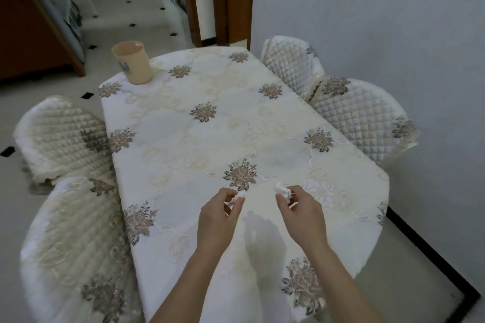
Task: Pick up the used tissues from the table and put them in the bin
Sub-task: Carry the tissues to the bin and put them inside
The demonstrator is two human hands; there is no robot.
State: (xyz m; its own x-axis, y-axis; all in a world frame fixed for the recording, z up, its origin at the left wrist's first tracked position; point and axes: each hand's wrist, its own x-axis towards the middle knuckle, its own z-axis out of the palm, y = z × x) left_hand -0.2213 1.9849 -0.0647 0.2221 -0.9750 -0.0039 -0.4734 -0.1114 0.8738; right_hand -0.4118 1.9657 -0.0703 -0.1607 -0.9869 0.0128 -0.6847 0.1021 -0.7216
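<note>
My left hand (219, 214) pinches a small crumpled white tissue (238, 197) between thumb and fingers, just above the near middle of the table (183, 102). A second crumpled white tissue (282, 189) is held at the fingertips of my right hand (301, 210), a hand's width to the right. Both hands hover over the floral cream tablecloth. The bin (132, 63), a small beige plastic tub with a blue mark, stands upright and open at the table's far left corner, well beyond both hands.
Quilted cream chairs flank the table: two on the left (63, 136) (76, 249) and two on the right (291, 63) (364, 115). A grey wall runs along the right side. A wooden door frame (223, 0) and tiled floor lie beyond the table.
</note>
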